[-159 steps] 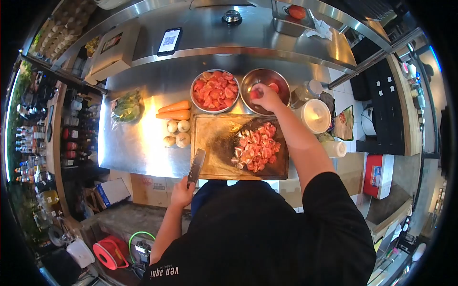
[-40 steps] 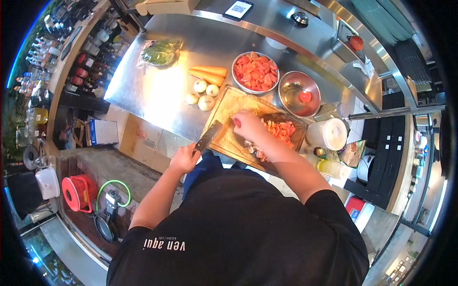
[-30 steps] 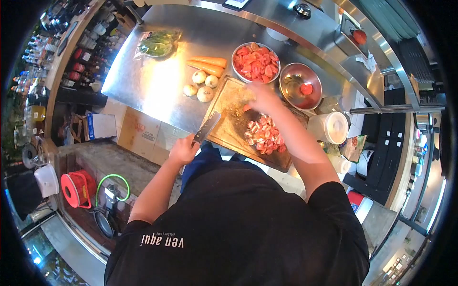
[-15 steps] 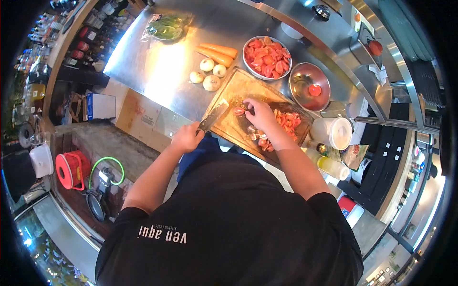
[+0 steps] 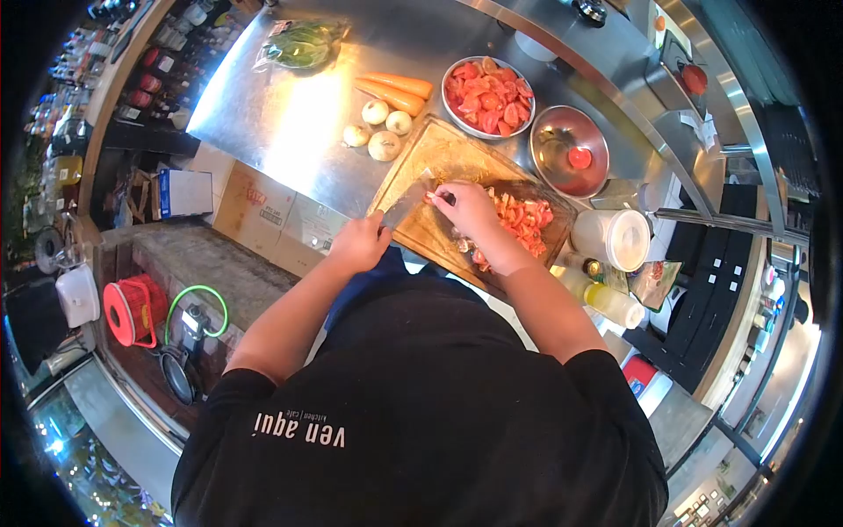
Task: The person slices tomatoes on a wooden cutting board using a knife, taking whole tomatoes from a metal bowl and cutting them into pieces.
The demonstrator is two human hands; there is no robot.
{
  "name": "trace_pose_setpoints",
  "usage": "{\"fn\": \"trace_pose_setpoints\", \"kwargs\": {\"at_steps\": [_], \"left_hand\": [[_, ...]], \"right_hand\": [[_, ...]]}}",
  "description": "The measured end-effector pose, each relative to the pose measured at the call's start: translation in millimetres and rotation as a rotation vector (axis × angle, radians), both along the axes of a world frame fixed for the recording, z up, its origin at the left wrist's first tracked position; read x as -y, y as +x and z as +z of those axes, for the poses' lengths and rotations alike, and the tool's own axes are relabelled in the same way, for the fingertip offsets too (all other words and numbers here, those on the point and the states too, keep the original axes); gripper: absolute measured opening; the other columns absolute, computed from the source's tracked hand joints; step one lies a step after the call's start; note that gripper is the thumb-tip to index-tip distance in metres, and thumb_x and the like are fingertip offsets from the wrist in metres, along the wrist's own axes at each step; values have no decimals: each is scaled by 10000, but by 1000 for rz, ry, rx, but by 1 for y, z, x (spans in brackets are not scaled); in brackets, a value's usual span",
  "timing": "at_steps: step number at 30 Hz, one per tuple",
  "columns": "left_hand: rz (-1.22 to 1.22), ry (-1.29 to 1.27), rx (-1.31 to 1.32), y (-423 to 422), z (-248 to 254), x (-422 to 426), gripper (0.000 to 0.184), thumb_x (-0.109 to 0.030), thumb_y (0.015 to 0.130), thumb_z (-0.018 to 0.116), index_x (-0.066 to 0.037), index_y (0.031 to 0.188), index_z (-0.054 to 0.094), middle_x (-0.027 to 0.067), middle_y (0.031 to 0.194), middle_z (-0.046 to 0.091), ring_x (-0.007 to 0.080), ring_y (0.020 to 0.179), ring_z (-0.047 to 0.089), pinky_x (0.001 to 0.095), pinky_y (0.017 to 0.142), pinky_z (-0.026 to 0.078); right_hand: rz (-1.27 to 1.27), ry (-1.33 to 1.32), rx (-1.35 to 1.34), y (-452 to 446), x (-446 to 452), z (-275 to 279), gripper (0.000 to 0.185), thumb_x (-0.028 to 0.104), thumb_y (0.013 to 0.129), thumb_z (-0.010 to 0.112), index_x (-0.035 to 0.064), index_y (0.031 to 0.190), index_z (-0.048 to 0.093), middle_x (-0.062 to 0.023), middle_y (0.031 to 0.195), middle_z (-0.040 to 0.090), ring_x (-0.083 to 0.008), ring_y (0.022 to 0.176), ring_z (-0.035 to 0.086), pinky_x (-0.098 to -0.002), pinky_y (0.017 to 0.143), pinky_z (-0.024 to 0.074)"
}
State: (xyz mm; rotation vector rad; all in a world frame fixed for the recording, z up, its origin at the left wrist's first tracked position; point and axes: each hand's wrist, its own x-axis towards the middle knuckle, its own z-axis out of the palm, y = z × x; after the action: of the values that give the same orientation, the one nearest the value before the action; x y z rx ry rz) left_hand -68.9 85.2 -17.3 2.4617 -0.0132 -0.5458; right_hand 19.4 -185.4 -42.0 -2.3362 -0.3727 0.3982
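My left hand (image 5: 359, 243) is closed round the handle of a knife (image 5: 409, 204), its blade over the left part of the wooden cutting board (image 5: 413, 158). Beside the blade, my right hand (image 5: 467, 208) pinches a small red tomato piece (image 5: 430, 198), partly hidden by the fingers. Chopped tomato (image 5: 525, 221) lies in a pile on the board's right side, partly behind my right forearm. Behind the board stands a bowl full of tomato pieces (image 5: 488, 98). A steel bowl (image 5: 562, 140) to its right holds one red tomato piece (image 5: 580, 158).
Two carrots (image 5: 395, 92) and several onions (image 5: 385, 146) lie left of the board. Bagged greens (image 5: 304, 44) are at the far left. To the right stand a lidded white tub (image 5: 610, 239) and a bottle (image 5: 613, 305). A steel shelf (image 5: 606, 75) spans the back.
My right hand has gone from the steel bowl to the board with a tomato piece. The knife blade has come next to that piece. The view has turned and shifted.
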Motion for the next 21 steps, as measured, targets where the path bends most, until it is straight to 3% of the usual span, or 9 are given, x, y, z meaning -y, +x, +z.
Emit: {"fn": "trace_pose_setpoints", "kwargs": {"at_steps": [4, 7, 16, 19, 21], "left_hand": [[-1, 124, -16, 14, 4, 21, 281, -308, 1062, 627, -39, 1136, 655, 301, 953, 770, 558, 931, 739, 668, 851, 579], [-44, 150, -48, 27, -6, 29, 326, -337, 1060, 609, -57, 1210, 678, 308, 1003, 788, 554, 981, 758, 662, 931, 589], [-116, -33, 8, 9, -30, 15, 363, -333, 1034, 623, -26, 1221, 671, 343, 1001, 761, 557, 978, 743, 655, 906, 586], [-133, -91, 75, 7, -33, 17, 357, -332, 1036, 623, -19, 1201, 668, 347, 996, 754, 562, 972, 737, 653, 895, 586], [-128, -75, -9, 8, -28, 25, 354, -336, 1037, 624, -19, 1187, 668, 344, 1005, 758, 560, 984, 738, 656, 898, 583]], "right_hand": [[-16, 6, 23, -7, -2, -1, 244, 338, 1014, 792, 100, 1048, 832, -128, 950, 773, -368, 928, 744, -488, 834, 580], [-9, 84, 114, -8, -2, -6, 253, 331, 1013, 795, 81, 1017, 828, -143, 925, 761, -380, 933, 741, -497, 832, 574], [-10, 31, 106, -17, 12, -17, 272, 304, 1032, 774, 40, 990, 821, -188, 931, 783, -408, 901, 754, -523, 829, 576], [-25, 51, 18, -22, 15, -19, 198, 221, 1016, 811, 27, 1043, 839, -173, 957, 807, -339, 813, 784, -453, 763, 605], [-59, 170, 22, -26, 15, -22, 233, 248, 1022, 782, 21, 971, 805, -211, 935, 779, -420, 893, 757, -523, 823, 586]]}}
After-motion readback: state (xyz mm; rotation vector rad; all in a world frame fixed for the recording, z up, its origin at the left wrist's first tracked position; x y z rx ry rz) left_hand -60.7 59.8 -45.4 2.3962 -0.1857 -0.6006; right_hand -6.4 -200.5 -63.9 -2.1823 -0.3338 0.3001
